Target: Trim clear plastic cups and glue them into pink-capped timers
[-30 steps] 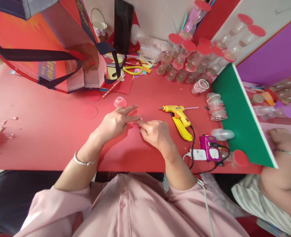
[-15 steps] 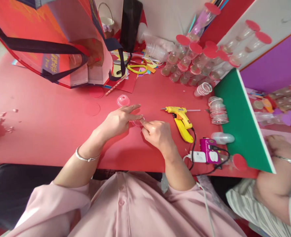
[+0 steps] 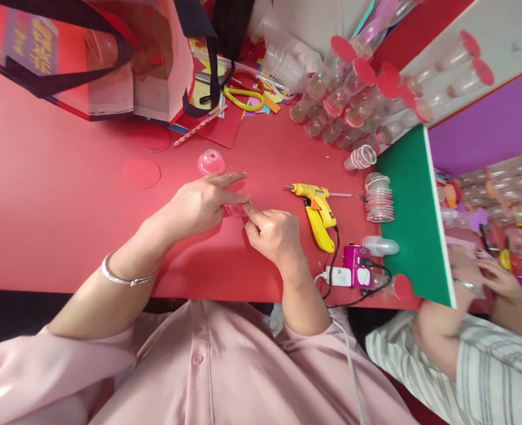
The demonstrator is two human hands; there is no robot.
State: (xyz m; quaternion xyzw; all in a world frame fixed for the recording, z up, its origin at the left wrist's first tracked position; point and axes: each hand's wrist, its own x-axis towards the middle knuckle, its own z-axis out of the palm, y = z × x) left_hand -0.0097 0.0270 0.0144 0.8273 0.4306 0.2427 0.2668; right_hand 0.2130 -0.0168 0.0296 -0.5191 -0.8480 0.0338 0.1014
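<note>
My left hand [image 3: 201, 203] rests on the red table [image 3: 66, 224] with fingers stretched out, its fingertips pressing a small clear plastic lid [image 3: 236, 210]. My right hand [image 3: 273, 233] meets it from the right, fingers curled and the forefinger tip pinching the same lid. A second clear dome lid [image 3: 212, 162] sits just beyond my left hand. A yellow glue gun [image 3: 316, 206] lies to the right of my right hand, nozzle pointing left.
A red circle cutout [image 3: 141, 173] lies left of the dome lid. A red tote bag [image 3: 88, 53] stands far left. Clear cups with red lids [image 3: 353, 94] pile up at the back. Stacked lids [image 3: 379, 198], a green board [image 3: 413, 212], a magenta device [image 3: 358, 265] and another person's arms [image 3: 464, 307] are right.
The view has shifted down and left across the table. My hands stay together on the small lid with hardly any change. The other person's hands at right have moved up.
</note>
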